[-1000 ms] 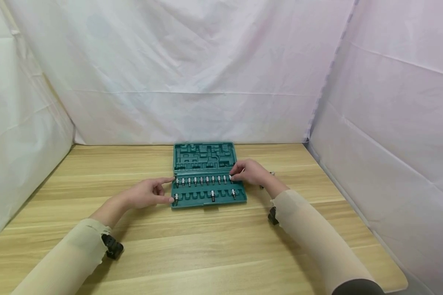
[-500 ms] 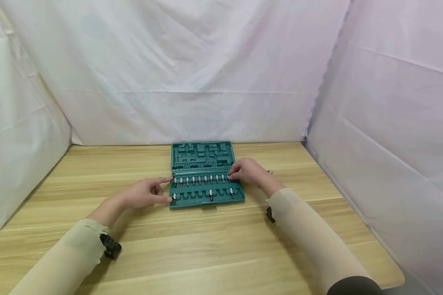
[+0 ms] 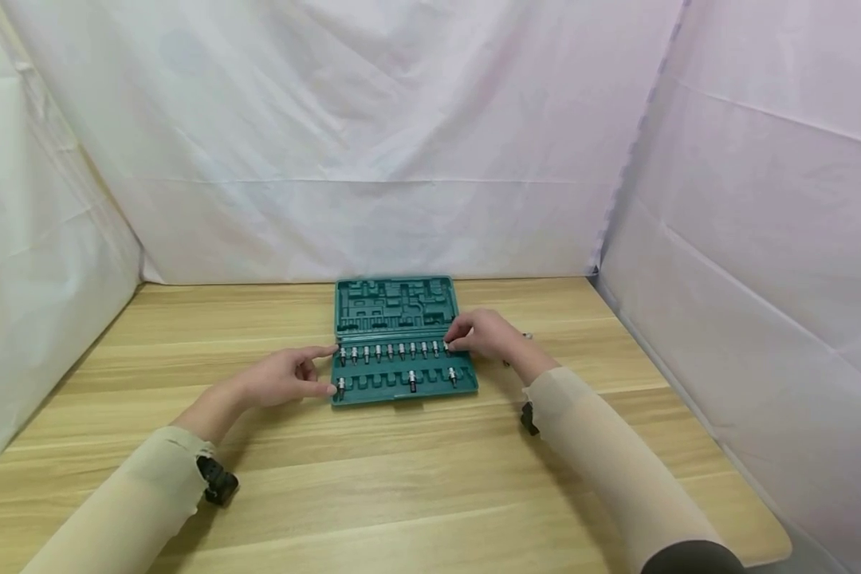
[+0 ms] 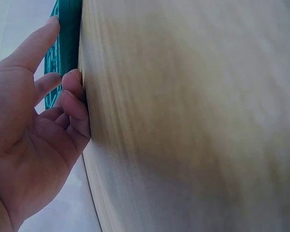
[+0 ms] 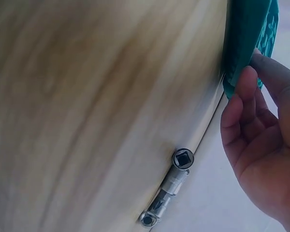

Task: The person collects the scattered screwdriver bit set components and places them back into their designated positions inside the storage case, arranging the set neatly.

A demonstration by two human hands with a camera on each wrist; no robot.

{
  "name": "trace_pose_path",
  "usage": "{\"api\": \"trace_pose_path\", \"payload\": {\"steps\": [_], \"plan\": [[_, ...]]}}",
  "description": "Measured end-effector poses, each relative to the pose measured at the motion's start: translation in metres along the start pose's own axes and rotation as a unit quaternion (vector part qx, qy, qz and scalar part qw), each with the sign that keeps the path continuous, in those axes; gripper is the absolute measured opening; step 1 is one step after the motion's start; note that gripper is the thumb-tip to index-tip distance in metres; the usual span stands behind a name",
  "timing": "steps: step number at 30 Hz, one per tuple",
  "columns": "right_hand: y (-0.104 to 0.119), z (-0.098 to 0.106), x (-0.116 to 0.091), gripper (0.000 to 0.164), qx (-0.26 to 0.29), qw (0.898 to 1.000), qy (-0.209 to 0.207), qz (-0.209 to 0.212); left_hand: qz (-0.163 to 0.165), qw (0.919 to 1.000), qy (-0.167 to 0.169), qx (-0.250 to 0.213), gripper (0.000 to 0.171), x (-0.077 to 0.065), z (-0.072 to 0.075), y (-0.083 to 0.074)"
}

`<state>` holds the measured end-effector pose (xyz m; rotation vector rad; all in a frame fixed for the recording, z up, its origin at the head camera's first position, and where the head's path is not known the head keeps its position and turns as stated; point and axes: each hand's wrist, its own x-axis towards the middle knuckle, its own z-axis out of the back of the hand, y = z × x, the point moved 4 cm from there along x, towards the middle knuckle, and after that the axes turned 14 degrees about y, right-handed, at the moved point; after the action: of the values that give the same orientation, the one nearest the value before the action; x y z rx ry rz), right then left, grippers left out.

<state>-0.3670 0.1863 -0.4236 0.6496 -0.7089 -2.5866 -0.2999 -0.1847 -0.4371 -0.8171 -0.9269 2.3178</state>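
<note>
An open green tool case [image 3: 387, 366] lies on the table in the head view. Silvery bit sockets [image 3: 390, 351] fill its back row; the front row holds 3, spaced apart. My left hand [image 3: 280, 377] is at the case's left side, forefinger and thumb stretched out to touch its edge, the other fingers curled in. At the right end of the back row, my right hand [image 3: 486, 333] pinches a bit socket [image 3: 446, 347] between thumb and forefinger. Those fingertips mostly hide it. In the right wrist view the case's side hides the socket.
Loose sockets [image 5: 174, 180] lie on the table [image 3: 402, 494] right of the case, partly behind the right wrist in the head view. The case lid [image 3: 396, 301] leans back towards the white curtain [image 3: 373, 223]. White sheets also hang on both sides.
The head view has shifted slightly. Both hands keep their places at the case, and the right fingers stay on the same bit socket at the back row's right end.
</note>
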Motion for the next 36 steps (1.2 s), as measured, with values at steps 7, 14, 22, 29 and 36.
{"api": "trace_pose_path", "payload": {"steps": [7, 14, 22, 29, 36], "plan": [[0.0026, 0.0001, -0.0002, 0.007, -0.002, 1.000, 0.001, 0.004, -0.001, 1.0000, -0.003, 0.003, 0.090, -0.0007, 0.0007, 0.0002], [0.0027, -0.0016, -0.0019, 0.009, 0.005, 1.000, 0.003, 0.004, -0.002, 1.0000, -0.006, 0.007, 0.089, -0.0002, -0.0005, 0.0013], [0.0024, -0.0011, -0.0041, 0.010, 0.013, 1.000, 0.003, -0.004, -0.011, 0.9998, -0.010, 0.010, 0.088, -0.0001, 0.0002, -0.0023], [0.0045, -0.0007, -0.0040, 0.009, 0.013, 1.000, 0.000, -0.001, -0.009, 0.9998, -0.012, 0.011, 0.088, -0.0013, 0.0013, -0.0020], [0.0015, -0.0023, -0.0050, 0.015, -0.002, 1.000, 0.009, 0.016, -0.004, 0.9999, -0.007, 0.009, 0.090, 0.0012, -0.0001, 0.0024]]}}
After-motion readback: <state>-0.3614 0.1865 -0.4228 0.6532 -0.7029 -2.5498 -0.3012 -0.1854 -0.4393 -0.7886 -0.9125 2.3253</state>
